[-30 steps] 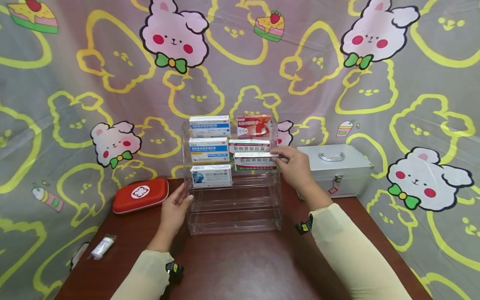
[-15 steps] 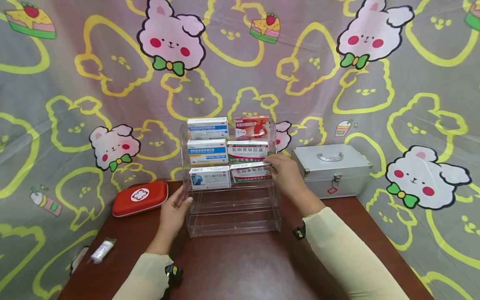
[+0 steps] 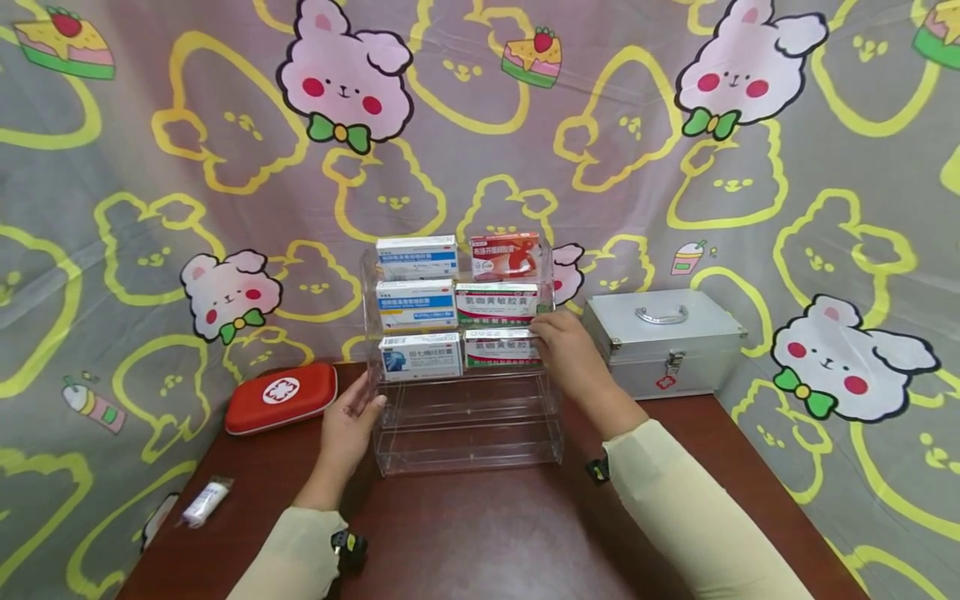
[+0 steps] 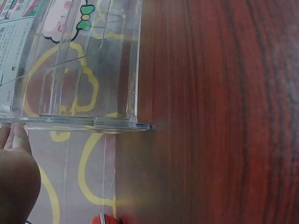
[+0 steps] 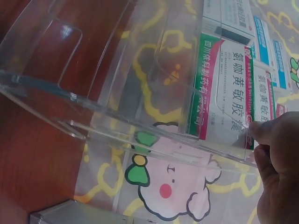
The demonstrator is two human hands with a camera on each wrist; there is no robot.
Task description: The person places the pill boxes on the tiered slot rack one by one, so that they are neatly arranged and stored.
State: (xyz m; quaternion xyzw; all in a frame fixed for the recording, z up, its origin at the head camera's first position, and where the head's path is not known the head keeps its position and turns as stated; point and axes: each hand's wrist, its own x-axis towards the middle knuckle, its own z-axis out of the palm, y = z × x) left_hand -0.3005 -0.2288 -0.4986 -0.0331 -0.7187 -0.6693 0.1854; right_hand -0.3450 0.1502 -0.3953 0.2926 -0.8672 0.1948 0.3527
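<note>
A clear acrylic rack (image 3: 470, 456) stands on the table with medicine boxes in its upper three tiers. My right hand (image 3: 573, 354) is at the right end of the third tier, pinching the top right corner of a white, green and red medicine box (image 3: 498, 350). In the right wrist view the thumb lies on the edge of that medicine box (image 5: 224, 93), which sits in its slot behind the clear lip. My left hand (image 3: 347, 433) rests against the rack's left side; in the left wrist view its straight fingers (image 4: 19, 137) touch the side panel.
Beside the third-tier box sits a white and blue medicine box (image 3: 422, 357). An orange-red box (image 3: 505, 256) is in the top tier. A red first-aid pouch (image 3: 281, 400) lies left, near a small white wrapped packet (image 3: 205, 502). A silver case (image 3: 660, 358) stands right.
My right hand has brought the green and red medicine box down from in front of the second tier into the third tier, where it now sits level. The left hand has stayed at the rack.
</note>
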